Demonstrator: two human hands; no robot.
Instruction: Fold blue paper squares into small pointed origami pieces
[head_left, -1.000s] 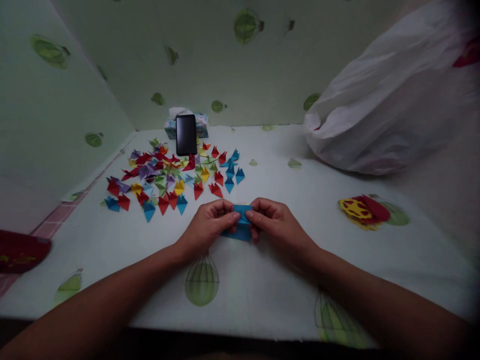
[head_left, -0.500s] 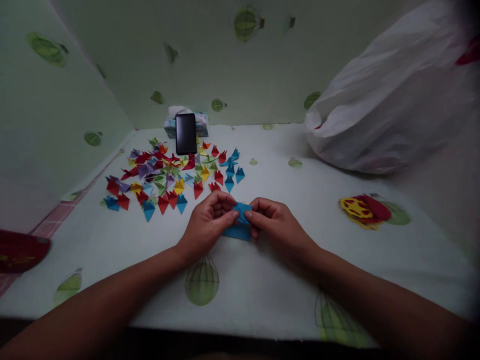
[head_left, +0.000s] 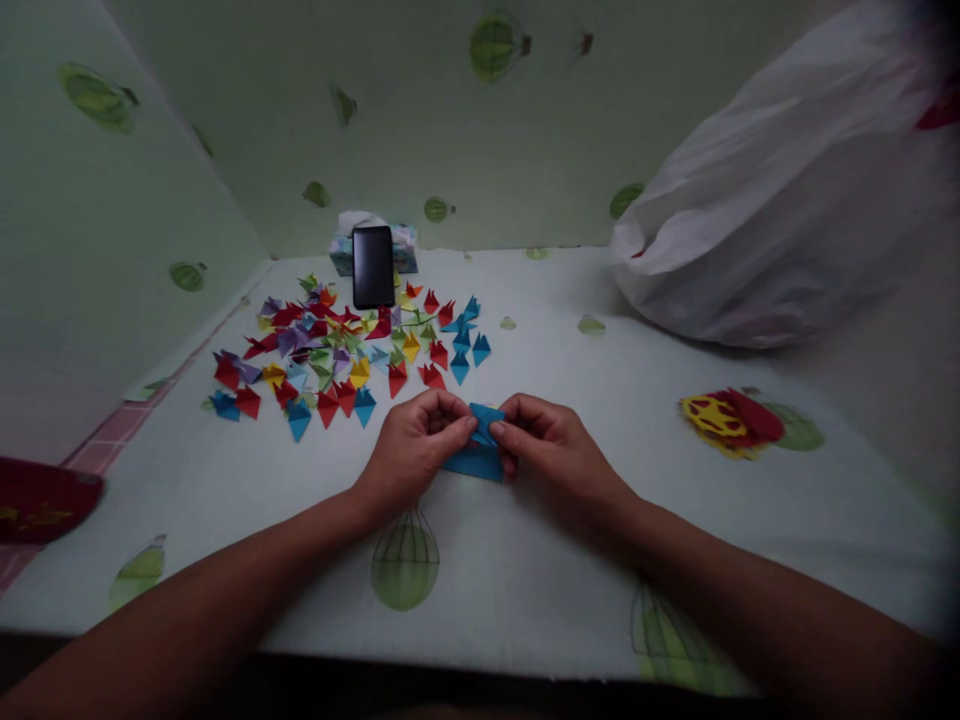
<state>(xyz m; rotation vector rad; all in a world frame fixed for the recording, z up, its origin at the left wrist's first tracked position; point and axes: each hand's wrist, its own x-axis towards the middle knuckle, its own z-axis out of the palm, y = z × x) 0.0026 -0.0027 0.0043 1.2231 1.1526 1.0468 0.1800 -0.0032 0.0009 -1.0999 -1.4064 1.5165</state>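
Note:
A partly folded piece of blue origami paper is held just above the table, between my two hands. My left hand pinches its upper left part between thumb and curled fingers. On the other side, my right hand grips the right edge, thumb on top and fingertips behind. The paper's back layers are hidden by my fingers. Beyond my hands lies a spread of small folded paper pieces in red, blue, yellow, green and purple, with pointed tips.
A black phone leans against a tissue box at the back. To the right, a large white plastic bag stands above red and yellow cut-out pieces. A dark red object sits at the left edge of the table.
Both hands keep their hold on the blue paper. Its upper flap looks slightly shifted between the thumbs; the other things stay where they were.

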